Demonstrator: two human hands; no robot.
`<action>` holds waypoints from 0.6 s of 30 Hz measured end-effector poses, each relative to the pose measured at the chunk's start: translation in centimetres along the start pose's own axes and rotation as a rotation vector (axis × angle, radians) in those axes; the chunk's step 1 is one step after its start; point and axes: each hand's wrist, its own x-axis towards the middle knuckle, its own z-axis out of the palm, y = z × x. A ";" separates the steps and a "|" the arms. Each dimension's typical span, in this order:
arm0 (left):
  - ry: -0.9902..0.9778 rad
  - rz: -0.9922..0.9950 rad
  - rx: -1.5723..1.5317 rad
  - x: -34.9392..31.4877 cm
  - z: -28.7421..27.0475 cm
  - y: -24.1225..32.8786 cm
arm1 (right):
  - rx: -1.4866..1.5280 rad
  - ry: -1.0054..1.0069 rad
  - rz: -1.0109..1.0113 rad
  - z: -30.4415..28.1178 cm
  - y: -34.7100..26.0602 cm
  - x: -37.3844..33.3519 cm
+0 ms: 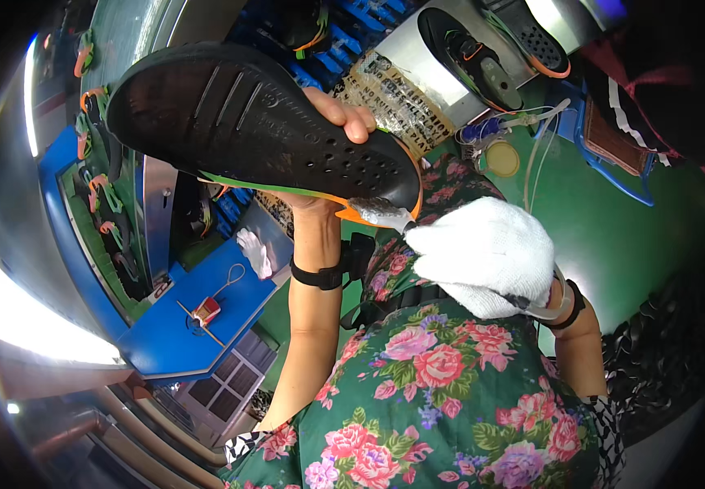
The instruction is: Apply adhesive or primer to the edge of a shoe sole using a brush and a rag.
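My left hand (pixel 338 114) holds up a shoe (pixel 246 122), its black bottom facing me. Grooves cross its broad end, and small holes dot the narrower end; its edge is green and orange. The fingers wrap over the far edge, while part of the hand is hidden behind the shoe. In a white knit glove, my right hand (pixel 483 257) is closed around a brush (pixel 381 213) whose handle is mostly hidden. The brush's dark, wet-looking tip touches the orange edge near the holed end. A clear tube (pixel 560 306) runs by the gloved wrist.
Two similar shoes, one (pixel 470 61) beside another (pixel 529 37), lie on a metal surface at the far right. A blue table (pixel 173 334) at left bears a glove (pixel 254 253) and a red object (pixel 206 311). More shoes (pixel 104 196) line a rack at far left.
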 end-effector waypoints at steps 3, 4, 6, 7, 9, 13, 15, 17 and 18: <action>0.033 -0.031 0.028 -0.1 0.1 0.1 | 0.003 0.021 -0.025 0.5 -0.3 0.0; 0.022 -0.036 0.037 0.0 0.3 0.0 | 0.014 -0.013 -0.033 0.5 -0.4 0.1; 0.011 -0.044 0.047 -0.1 0.6 -0.1 | 0.039 -0.051 -0.043 0.9 -0.8 0.3; 0.014 -0.051 0.054 -0.3 0.7 -0.2 | 0.040 -0.049 -0.041 1.0 -1.1 0.4; 0.015 -0.053 0.058 -0.5 0.8 -0.3 | 0.008 -0.029 -0.077 0.8 -1.5 0.8; -0.019 -0.052 0.018 -0.5 0.3 -0.4 | 0.038 -0.005 -0.051 -0.1 -0.5 0.3; -0.035 -0.061 0.028 -0.5 0.4 -0.3 | -0.007 -0.033 -0.030 -0.6 -0.3 0.0; -0.003 -0.055 0.023 -0.5 0.7 -0.3 | 0.018 -0.014 -0.036 -0.6 -0.2 0.0; -0.002 -0.054 0.024 -0.5 0.6 -0.3 | 0.018 -0.017 -0.041 -0.7 -0.2 0.1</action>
